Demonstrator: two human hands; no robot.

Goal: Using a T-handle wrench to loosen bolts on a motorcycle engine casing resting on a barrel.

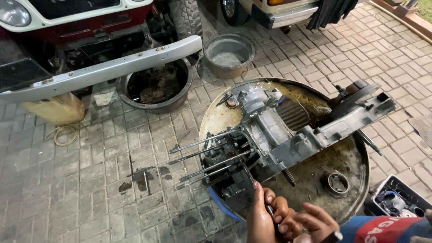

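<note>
Two hands are working at the near edge of a rusty drum lid (346, 180) on a brick-paved yard. The left hand (263, 216) is curling closed around the handle of a thin tool (252, 180), whose shaft is reaching up into the grey engine case (288, 135) lying across the lid. The right hand (317, 220) is resting beside it, fingers (310, 209) loosely bent and touching the left; whether it is gripping anything cannot be told. Four long studs (207, 155) are jutting from the case toward the left, out past the lid's rim. A metal ring (336, 183) is lying on the lid to the right of the hands. Beyond, a dirty oil pan (155, 85) is sitting under a vehicle bumper (103, 72), with a grey basin (228, 54) just beside it. A small box of parts (396, 200) is standing at the far right.
</note>
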